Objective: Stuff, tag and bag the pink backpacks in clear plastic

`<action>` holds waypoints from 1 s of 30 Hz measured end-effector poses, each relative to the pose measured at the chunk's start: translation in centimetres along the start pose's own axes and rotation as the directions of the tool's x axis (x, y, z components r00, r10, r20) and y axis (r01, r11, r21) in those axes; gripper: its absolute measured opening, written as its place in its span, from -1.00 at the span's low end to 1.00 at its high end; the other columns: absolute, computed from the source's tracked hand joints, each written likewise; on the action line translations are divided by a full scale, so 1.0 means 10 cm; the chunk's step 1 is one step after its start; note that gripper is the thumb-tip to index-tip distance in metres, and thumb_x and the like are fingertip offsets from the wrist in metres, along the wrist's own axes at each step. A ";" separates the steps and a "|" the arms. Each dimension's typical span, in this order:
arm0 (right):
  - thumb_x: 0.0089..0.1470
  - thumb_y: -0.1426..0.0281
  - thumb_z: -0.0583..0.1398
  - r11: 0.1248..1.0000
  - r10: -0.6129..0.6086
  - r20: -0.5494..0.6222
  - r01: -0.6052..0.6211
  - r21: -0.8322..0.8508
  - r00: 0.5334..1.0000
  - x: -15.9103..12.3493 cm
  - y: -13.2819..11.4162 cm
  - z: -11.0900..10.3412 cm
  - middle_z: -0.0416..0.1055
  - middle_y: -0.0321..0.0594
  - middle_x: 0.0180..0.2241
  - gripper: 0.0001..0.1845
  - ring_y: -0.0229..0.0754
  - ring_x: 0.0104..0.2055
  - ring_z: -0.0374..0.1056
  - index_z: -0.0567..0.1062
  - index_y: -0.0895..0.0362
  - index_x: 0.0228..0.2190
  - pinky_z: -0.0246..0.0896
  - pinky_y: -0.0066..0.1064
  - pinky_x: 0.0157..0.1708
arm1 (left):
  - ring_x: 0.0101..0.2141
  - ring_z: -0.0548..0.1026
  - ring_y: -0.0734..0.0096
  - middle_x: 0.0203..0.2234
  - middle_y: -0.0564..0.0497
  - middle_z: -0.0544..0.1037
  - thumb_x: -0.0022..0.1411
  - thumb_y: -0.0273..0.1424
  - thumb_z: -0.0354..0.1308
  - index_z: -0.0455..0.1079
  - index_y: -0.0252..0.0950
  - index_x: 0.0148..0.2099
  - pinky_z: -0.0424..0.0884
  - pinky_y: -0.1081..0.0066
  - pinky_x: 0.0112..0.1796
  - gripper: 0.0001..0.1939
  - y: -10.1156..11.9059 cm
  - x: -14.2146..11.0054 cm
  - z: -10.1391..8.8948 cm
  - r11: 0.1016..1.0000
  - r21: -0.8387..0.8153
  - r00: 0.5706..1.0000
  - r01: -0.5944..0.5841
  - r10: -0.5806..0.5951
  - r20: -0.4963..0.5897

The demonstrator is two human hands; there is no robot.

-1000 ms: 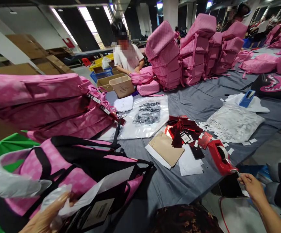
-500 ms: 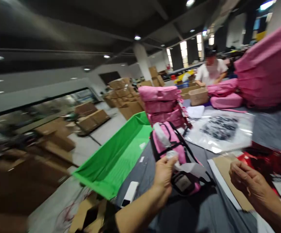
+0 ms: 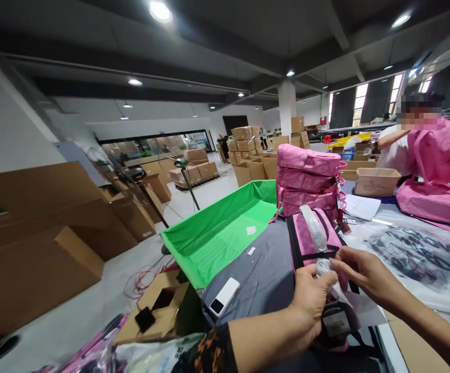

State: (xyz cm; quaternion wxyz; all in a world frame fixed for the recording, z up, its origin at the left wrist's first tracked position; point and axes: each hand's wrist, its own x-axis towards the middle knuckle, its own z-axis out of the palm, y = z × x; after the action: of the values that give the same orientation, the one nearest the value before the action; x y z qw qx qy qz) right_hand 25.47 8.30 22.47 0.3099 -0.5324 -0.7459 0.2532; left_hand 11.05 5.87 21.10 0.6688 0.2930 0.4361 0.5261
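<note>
Backpack: the pink-and-black backpack lies on the grey tabletop, beyond and partly behind my hands.
Left hand: mine, thumb and fingers pinching the white wrap at the pack's near part.
Right hand: mine, thumb and forefinger drawn together, tips at the same wrap; can't tell if they grip it.
Handle: pale covered loop stands up off the pack, just past the wrap.
Label: dark tag with a pale sticker, just right of my left wrist.
Stack: pink bags piled right behind the pack.
Left side: green bin along the table edge; white device with a dark screen on the table, near my left forearm.
Right side: printed clear plastic lying flat; papers beyond it, next to a small carton.
Across: co-worker in white, behind a raised pink bag.
</note>
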 end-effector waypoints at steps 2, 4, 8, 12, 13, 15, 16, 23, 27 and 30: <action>0.11 -0.09 0.06 0.999 0.022 -0.012 -0.022 -0.047 1.000 0.00 0.02 0.02 0.42 -0.26 -0.60 -0.54 -0.16 -0.53 0.27 0.34 0.01 -0.53 0.10 -0.34 -0.49 | -0.64 0.27 0.56 -0.66 0.11 0.44 -0.37 -0.30 0.36 0.47 -0.35 -0.46 0.15 0.47 -0.54 -0.67 0.02 -0.01 -0.01 1.000 -0.004 1.000 0.004 -0.004 0.026; 0.10 -0.08 0.05 0.995 0.046 -0.035 -0.049 -0.088 0.998 0.01 0.02 0.05 0.45 -0.24 -0.58 -0.56 -0.14 -0.52 0.30 0.36 0.01 -0.51 0.08 -0.34 -0.49 | -0.63 0.27 0.57 -0.66 0.10 0.43 -0.37 -0.27 0.44 0.47 -0.37 -0.47 0.16 0.48 -0.52 -0.63 0.02 -0.01 -0.03 1.000 -0.004 0.997 0.006 -0.006 0.075; 0.10 -0.12 0.05 0.995 0.048 -0.070 -0.055 -0.087 0.996 -0.01 0.00 0.06 0.47 -0.21 -0.56 -0.52 -0.12 -0.49 0.32 0.35 0.01 -0.51 0.08 -0.32 -0.48 | -0.61 0.28 0.57 -0.63 0.03 0.47 -0.31 -0.01 0.50 0.50 -0.41 -0.45 0.18 0.48 -0.49 -0.44 -0.01 0.02 -0.08 0.998 -0.067 0.990 0.001 0.008 0.140; 0.16 -0.05 0.08 0.988 -0.021 -0.018 0.024 0.151 1.000 -0.12 0.00 0.01 0.50 -0.23 -0.49 -0.59 -0.13 -0.42 0.39 0.38 0.03 -0.39 0.24 -0.30 -0.38 | -0.61 0.30 0.56 -0.63 0.03 0.48 -0.41 -0.07 0.57 0.50 -0.41 -0.48 0.19 0.48 -0.52 -0.43 -0.02 0.08 -0.10 0.988 -0.143 0.993 0.050 -0.035 0.109; 0.16 -0.05 0.10 0.973 -0.017 -0.016 0.020 0.231 1.000 -0.16 0.01 0.01 0.51 -0.24 -0.47 -0.60 -0.14 -0.40 0.42 0.37 0.04 -0.33 0.26 -0.31 -0.36 | -0.61 0.33 0.53 -0.62 0.02 0.50 -0.40 -0.13 0.58 0.50 -0.42 -0.46 0.22 0.47 -0.51 -0.46 -0.02 0.10 -0.11 0.984 -0.159 0.990 0.086 -0.066 0.128; 0.12 -0.06 0.17 0.929 0.039 -0.028 -0.026 0.370 0.999 -0.22 0.03 0.05 0.50 -0.28 -0.47 -0.57 -0.16 -0.41 0.42 0.32 0.04 -0.26 0.25 -0.36 -0.41 | -0.58 0.40 0.47 -0.58 -0.02 0.54 -0.26 -0.24 0.57 0.51 -0.44 -0.42 0.31 0.44 -0.46 -0.56 -0.01 0.12 -0.13 0.964 -0.184 0.971 0.194 -0.163 0.173; 0.09 -0.07 0.21 0.907 0.080 -0.040 -0.056 0.418 0.996 -0.24 0.03 0.08 0.48 -0.32 -0.49 -0.54 -0.19 -0.45 0.40 0.28 0.04 -0.27 0.20 -0.40 -0.46 | -0.57 0.43 0.44 -0.57 -0.04 0.54 -0.15 -0.29 0.53 0.51 -0.45 -0.40 0.34 0.43 -0.44 -0.63 -0.01 0.13 -0.14 0.947 -0.194 0.957 0.257 -0.221 0.188; -0.10 -0.09 0.28 0.871 0.185 0.020 -0.173 0.460 0.983 -0.17 -0.09 0.17 0.21 -0.50 -0.67 -0.48 -0.33 -0.64 0.09 0.21 0.01 -0.43 -0.10 -0.49 -0.64 | -0.56 0.49 0.40 -0.57 -0.09 0.55 0.37 -0.39 0.18 0.51 -0.48 -0.35 0.46 0.38 -0.33 -0.73 0.05 0.13 -0.22 0.858 -0.194 0.871 0.476 -0.430 0.237; -0.04 -0.02 0.21 0.973 0.070 -0.045 -0.059 0.222 0.997 -0.07 -0.12 0.13 0.25 -0.40 -0.66 -0.59 -0.28 -0.58 0.11 0.25 0.01 -0.49 -0.07 -0.45 -0.58 | -0.58 0.47 0.43 -0.58 -0.08 0.55 0.28 -0.35 0.31 0.52 -0.48 -0.37 0.44 0.41 -0.34 -0.74 0.13 0.11 -0.26 0.864 -0.119 0.855 0.489 -0.447 0.264; -0.05 -0.06 0.21 0.985 0.054 -0.058 -0.044 0.167 0.997 -0.03 -0.09 0.14 0.32 -0.33 -0.62 -0.58 -0.24 -0.54 0.16 0.30 0.02 -0.51 0.00 -0.42 -0.56 | -0.59 0.46 0.43 -0.58 -0.08 0.55 0.28 -0.37 0.32 0.52 -0.47 -0.37 0.41 0.41 -0.39 -0.75 0.17 0.09 -0.25 0.876 -0.124 0.877 0.466 -0.439 0.198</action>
State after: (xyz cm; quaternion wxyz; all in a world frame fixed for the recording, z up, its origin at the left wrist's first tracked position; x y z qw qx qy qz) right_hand 23.93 7.66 22.05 0.3696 -0.5305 -0.6992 0.3051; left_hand 8.16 7.01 21.17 0.8292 0.1675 0.3902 0.3634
